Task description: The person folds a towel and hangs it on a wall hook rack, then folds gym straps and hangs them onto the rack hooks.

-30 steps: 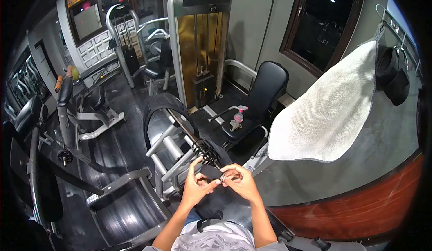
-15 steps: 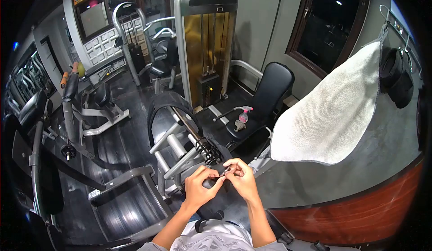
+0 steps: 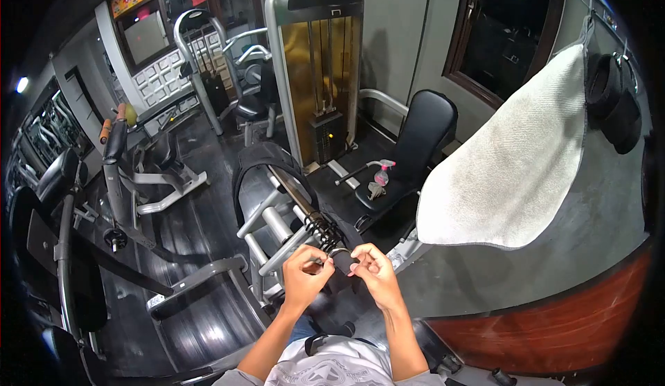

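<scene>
In the lower middle of the head view, my left hand (image 3: 302, 279) and my right hand (image 3: 377, 276) are raised in front of my body, a short gap apart. Thumb and fingers are pinched together on each. A small dark piece (image 3: 342, 261) shows between the fingertips, against a dark background; I cannot make out what it is or how firmly each hand has it. Just beyond the fingers is a silver metal rack (image 3: 277, 225) with black ring-like pieces (image 3: 321, 231) on its bar. A wide black padded belt (image 3: 267, 154) drapes over the rack's far end.
A weight-stack machine (image 3: 315, 74) stands ahead. Beside it, a black seat (image 3: 429, 133) carries a pink-topped spray bottle (image 3: 382, 174) and a crumpled cloth (image 3: 376, 190). A white towel (image 3: 509, 157) hangs at right by black caps (image 3: 615, 102). Exercise machines (image 3: 121, 171) line the left.
My hands have moved apart from nearly touching fingertips, opening a gap with the dark piece between them. The view has shifted slightly.
</scene>
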`<action>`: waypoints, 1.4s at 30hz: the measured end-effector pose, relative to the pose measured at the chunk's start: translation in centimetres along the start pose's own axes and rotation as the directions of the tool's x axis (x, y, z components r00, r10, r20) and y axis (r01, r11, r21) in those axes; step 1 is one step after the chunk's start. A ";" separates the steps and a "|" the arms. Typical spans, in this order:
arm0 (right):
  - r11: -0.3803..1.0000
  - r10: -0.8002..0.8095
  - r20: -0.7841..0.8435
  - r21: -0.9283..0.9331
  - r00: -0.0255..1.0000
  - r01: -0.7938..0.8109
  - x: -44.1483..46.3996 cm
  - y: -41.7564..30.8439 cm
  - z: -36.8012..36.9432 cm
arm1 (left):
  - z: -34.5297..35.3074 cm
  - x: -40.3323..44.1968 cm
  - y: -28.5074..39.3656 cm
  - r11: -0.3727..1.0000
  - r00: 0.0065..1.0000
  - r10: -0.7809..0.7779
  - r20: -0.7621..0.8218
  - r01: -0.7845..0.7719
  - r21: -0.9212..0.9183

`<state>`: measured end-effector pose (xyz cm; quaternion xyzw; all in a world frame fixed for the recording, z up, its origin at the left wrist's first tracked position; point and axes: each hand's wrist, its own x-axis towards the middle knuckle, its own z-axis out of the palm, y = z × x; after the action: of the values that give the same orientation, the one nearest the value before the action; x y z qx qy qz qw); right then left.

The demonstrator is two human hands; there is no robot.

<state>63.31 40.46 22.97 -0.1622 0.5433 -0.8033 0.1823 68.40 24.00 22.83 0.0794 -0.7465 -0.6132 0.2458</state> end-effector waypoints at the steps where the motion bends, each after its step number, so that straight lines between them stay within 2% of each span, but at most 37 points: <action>1: 1.000 0.016 -0.007 0.024 1.000 -0.016 0.0 -0.3 0.0 | 0.0 0.2 -0.2 1.000 1.000 -0.007 0.000 0.007 -0.015; 5: 1.000 0.031 0.078 -0.004 0.996 -0.030 -0.6 -1.9 -0.5 | 0.1 0.8 -0.2 0.997 0.999 -0.043 0.011 0.044 -0.058; 6: 1.000 0.029 0.081 -0.003 0.996 -0.029 -0.5 -2.4 -0.4 | 0.0 1.1 -0.2 0.998 0.997 -0.053 0.056 0.055 -0.040; 8: 0.996 -0.076 0.113 -0.029 0.991 0.080 -0.5 -3.9 -0.1 | 0.0 1.3 -0.5 0.997 0.993 -0.064 0.100 0.067 -0.023; 10: 0.995 -0.088 0.128 -0.035 0.988 0.093 -0.4 -4.9 -0.4 | 0.1 1.3 -1.0 0.996 0.986 -0.091 0.141 0.091 0.009; 12: 0.977 -0.134 0.185 -0.136 0.974 0.161 0.0 -5.1 -1.0 | 0.5 1.4 -1.2 0.994 0.988 -0.105 0.112 0.107 -0.011; 14: 0.966 -0.117 0.195 -0.207 0.974 0.157 0.5 -6.2 -0.9 | 0.6 1.7 -0.9 0.992 0.990 -0.117 0.084 0.120 -0.033; 16: 0.728 -0.245 0.274 -0.581 0.930 0.363 1.1 -8.1 0.2 | 0.1 2.2 -0.2 0.966 0.956 -0.258 0.136 0.256 0.032; 17: 0.652 -0.244 0.245 -0.674 0.938 0.346 1.4 -8.7 0.7 | 0.0 2.4 -0.7 0.972 0.961 -0.234 0.148 0.231 0.037; 18: 0.649 -0.246 0.247 -0.676 0.937 0.349 1.9 -8.8 0.6 | -0.1 2.6 -0.6 0.973 0.962 -0.231 0.147 0.228 0.034; 20: 0.488 -0.318 0.328 -0.748 0.889 0.451 3.1 -8.8 0.0 | -0.3 2.9 -0.2 0.985 0.970 -0.145 0.197 0.159 -0.061; 22: 0.472 -0.307 0.333 -0.760 0.892 0.446 3.8 -10.0 0.2 | -0.4 3.3 0.4 0.989 0.981 -0.094 0.169 0.111 -0.093; 24: 0.409 -0.379 0.377 -0.751 0.845 0.518 4.6 -10.9 0.3 | -0.4 3.4 0.9 0.990 0.989 -0.044 0.141 0.062 -0.124; 26: 0.424 -0.413 0.378 -0.725 0.829 0.542 5.4 -11.2 0.9 | -0.6 3.6 1.5 0.987 0.986 0.065 0.152 -0.041 -0.154; 27: 0.572 -0.356 0.329 -0.664 0.875 0.483 5.6 -11.6 1.4 | -0.9 3.5 1.8 0.996 0.982 0.085 0.167 -0.078 -0.048; 28: 0.701 -0.289 0.290 -0.584 0.912 0.408 5.8 -11.8 1.7 | -1.0 3.6 2.2 0.995 0.982 0.090 0.165 -0.083 -0.049; 30: 0.696 -0.263 0.339 -0.581 0.903 0.421 6.3 -11.8 1.7 | -1.1 3.5 3.1 0.995 0.986 0.097 0.136 -0.091 -0.053; 31: 0.756 -0.262 0.303 -0.525 0.916 0.390 6.3 -12.3 2.3 | -1.2 3.6 4.0 0.991 0.987 0.116 0.114 -0.122 0.053; 32: 0.808 -0.259 0.274 -0.464 0.926 0.363 6.6 -12.7 2.8 | -1.2 3.6 4.4 0.990 0.987 0.123 0.105 -0.129 0.052; 34: 0.805 -0.289 0.281 -0.446 0.915 0.392 7.3 -13.1 2.9 | -1.0 3.7 4.7 0.954 0.971 0.232 0.063 -0.239 0.178; 36: 0.857 -0.290 0.230 -0.370 0.929 0.359 8.0 -13.7 3.3 | -1.0 3.6 4.4 0.956 0.969 0.246 0.032 -0.248 0.156; 39: 0.847 -0.313 0.235 -0.370 0.920 0.382 9.4 -14.5 3.4 | -1.2 4.0 3.9 0.959 0.973 0.231 -0.006 -0.227 0.168; 42: 0.858 -0.357 0.178 -0.326 0.917 0.397 10.5 -15.4 4.1 | -1.5 3.9 3.1 0.972 0.990 0.138 0.002 -0.136 0.192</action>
<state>54.10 37.47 39.48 -0.3401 0.6260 -0.7015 0.0188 66.27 21.81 27.02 0.0544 -0.8044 -0.5197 0.2828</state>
